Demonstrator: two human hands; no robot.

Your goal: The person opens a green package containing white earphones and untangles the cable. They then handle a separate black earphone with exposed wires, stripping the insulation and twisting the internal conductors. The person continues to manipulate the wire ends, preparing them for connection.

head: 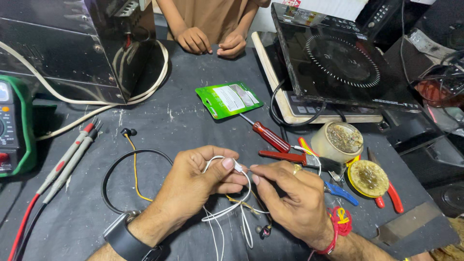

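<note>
- The meter point(12, 126) sits at the left edge, its probes point(72, 152) just to its right.
- The packet point(228, 99) lies at centre, with the screwdriver point(268, 135) lower right of it.
- The cooktop point(338, 58) leans at upper right.
- The tin point(337, 140) stands below it.
- Both hands point(193, 186) point(295, 195) meet on the cable point(237, 193) at bottom centre.

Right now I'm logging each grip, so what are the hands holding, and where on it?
A thin white cable: the left hand pinches it at its small white connector end, and the right hand grips it right beside that.
</note>
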